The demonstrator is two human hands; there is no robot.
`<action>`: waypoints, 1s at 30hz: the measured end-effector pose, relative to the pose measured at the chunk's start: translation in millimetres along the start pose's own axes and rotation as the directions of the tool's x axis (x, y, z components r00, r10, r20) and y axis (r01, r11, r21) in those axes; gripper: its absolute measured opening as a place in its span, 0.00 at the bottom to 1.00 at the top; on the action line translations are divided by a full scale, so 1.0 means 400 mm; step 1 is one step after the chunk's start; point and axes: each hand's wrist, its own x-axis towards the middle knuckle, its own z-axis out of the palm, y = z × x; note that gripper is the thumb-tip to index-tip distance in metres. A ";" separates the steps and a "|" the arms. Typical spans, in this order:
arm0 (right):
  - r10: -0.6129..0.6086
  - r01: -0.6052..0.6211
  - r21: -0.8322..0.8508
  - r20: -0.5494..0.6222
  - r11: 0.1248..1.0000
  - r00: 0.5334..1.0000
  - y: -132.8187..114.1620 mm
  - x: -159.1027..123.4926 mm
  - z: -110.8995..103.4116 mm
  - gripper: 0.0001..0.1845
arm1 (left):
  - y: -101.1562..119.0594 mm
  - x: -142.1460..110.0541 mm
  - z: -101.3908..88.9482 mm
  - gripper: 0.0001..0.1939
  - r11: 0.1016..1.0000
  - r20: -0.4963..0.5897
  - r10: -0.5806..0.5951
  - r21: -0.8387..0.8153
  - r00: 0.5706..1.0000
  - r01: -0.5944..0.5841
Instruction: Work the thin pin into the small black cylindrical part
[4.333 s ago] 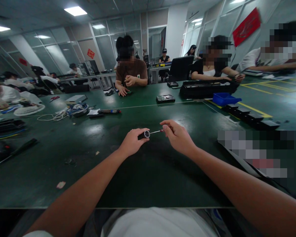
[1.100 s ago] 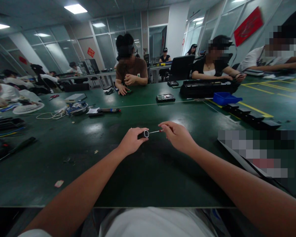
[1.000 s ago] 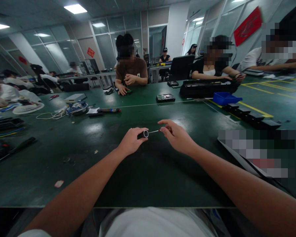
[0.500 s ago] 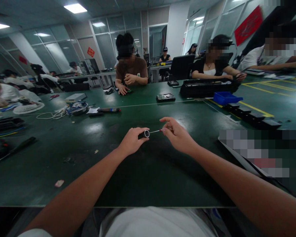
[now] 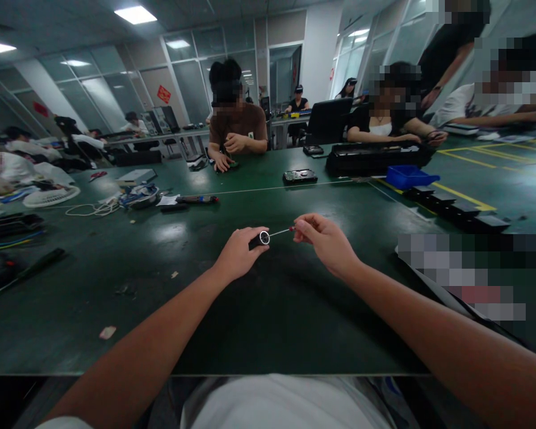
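Observation:
Above the middle of the green table, my left hand [image 5: 237, 255] is closed round a small dark cylinder [image 5: 255, 242]. Its round end, ringed in white, faces right. My right hand [image 5: 324, 241] pinches a screwdriver [image 5: 279, 232] by its red end, most of the handle being hidden by the fingers. The thin metal shaft points left, and its tip meets the ringed end of the cylinder. Whether the tip sits in a screw there is too small to tell.
An opened circuit-board device [image 5: 300, 176] lies beyond my hands. A blue bin [image 5: 411, 177] and black blocks [image 5: 455, 208] stand to the right. Cables [image 5: 138, 195] and a pen-like tool [image 5: 199, 199] lie left. Across the table sits a person in brown [image 5: 237, 128]. Other people work around.
My right fingers, spread before, have closed in on the screwdriver handle. The cylinder and screwdriver have risen slightly. A standing person in black shows more at the upper right.

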 end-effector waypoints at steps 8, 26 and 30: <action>0.235 -0.202 0.276 -0.091 0.940 0.968 0.038 0.023 -0.008 0.13 | 0.005 0.006 -0.002 0.21 0.996 0.061 0.024 0.083 0.998 -0.029; -0.054 0.052 -0.097 -0.021 0.994 0.998 0.000 -0.006 0.009 0.14 | -0.001 0.007 0.003 0.20 0.999 0.009 0.017 0.048 1.000 -0.017; -0.074 0.073 -0.128 -0.004 0.989 0.997 0.005 -0.005 0.010 0.13 | -0.006 0.008 0.005 0.21 0.999 0.014 0.023 0.039 1.000 -0.023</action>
